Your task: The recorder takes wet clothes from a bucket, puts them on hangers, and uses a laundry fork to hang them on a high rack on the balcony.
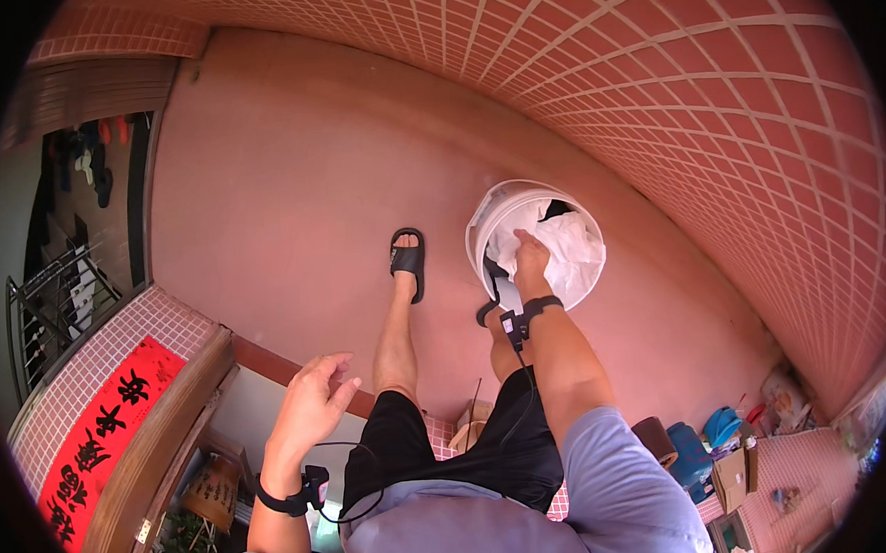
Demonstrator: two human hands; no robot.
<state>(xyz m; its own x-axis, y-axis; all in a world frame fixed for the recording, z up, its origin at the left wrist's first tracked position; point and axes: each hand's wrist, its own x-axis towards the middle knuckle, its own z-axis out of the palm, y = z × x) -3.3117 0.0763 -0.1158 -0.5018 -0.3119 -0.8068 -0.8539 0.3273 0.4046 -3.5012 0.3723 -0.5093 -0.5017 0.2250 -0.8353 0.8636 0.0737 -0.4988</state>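
Left hand point(314, 393) empty; right hand point(530, 252) grips one white bucket point(490, 214).

The white bucket point(490, 219) looks like smooth, slightly glossy plastic, and the white cloth point(567, 245) inside it is soft, crumpled and matt where the right hand point(530, 257) presses into it. The floor point(288, 184) is a smooth, matt pinkish surface like painted concrete, while the wall point(714, 92) is faced with small reddish tiles in pale grout. The black slipper point(408, 263) looks like matt rubber or plastic, and the black shorts point(452, 456) and grey shirt point(497, 534) are plain matt cloth.
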